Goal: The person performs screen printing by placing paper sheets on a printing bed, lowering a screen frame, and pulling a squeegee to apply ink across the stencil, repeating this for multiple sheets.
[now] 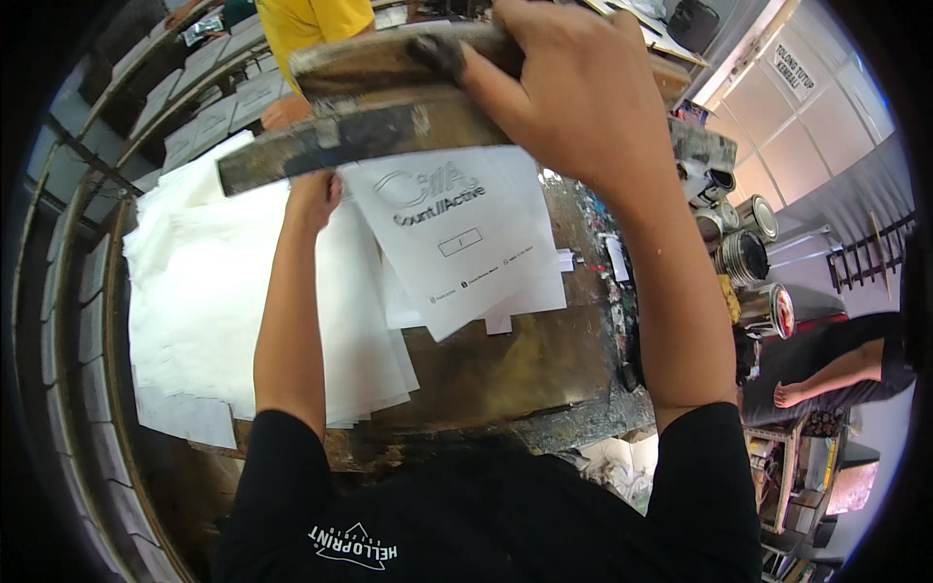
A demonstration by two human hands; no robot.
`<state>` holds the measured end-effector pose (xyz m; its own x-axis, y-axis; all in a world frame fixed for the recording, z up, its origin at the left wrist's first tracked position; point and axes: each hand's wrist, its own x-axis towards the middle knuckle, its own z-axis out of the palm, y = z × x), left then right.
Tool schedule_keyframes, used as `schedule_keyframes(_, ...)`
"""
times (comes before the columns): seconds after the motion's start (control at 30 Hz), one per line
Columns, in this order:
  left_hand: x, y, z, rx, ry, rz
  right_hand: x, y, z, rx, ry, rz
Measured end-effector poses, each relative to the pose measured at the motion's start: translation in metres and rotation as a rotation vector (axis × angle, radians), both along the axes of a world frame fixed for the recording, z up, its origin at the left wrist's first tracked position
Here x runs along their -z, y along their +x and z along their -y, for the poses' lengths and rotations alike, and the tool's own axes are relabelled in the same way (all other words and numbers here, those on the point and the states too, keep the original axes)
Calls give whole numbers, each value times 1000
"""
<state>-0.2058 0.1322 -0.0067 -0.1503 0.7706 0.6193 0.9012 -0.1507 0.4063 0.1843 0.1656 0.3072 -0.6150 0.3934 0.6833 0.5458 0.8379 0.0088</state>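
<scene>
A raised, ink-stained wooden printing frame (364, 134) crosses the upper middle. Just behind its near bar lies a thick wooden piece that looks like a squeegee (389, 73). My right hand (573, 92) is closed on this wood from above, its thumb tip black; the other fingertips are hidden. Below the frame, my left hand (316, 197) is closed beside the upper left corner of a printed white sheet (442, 248). The frame hides its fingertips, so what they hold cannot be made out. That sheet lies askew on other paper, next to a large stack of white sheets (233, 282).
The worn work table (486, 374) has paint-crusted edges. Open paint cans (743, 255) crowd its right side. Racks holding papers (92, 350) stand at left and far left. A person in a yellow shirt (311, 24) is beyond the frame; another person's arm (836, 374) shows at right.
</scene>
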Motion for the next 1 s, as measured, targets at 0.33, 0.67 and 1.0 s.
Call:
schedule_keyframes(0.33, -7, 10, 307, -669, 413, 1150, 28, 8, 2, 6, 175, -20)
schedule_keyframes(0.67, -10, 31, 339, -1065, 547, 706, 37, 12, 6, 20, 171, 7)
schedule_keyframes(1.0, 3, 224, 207, -189, -539, -371, 18, 7, 22, -10, -29, -32)
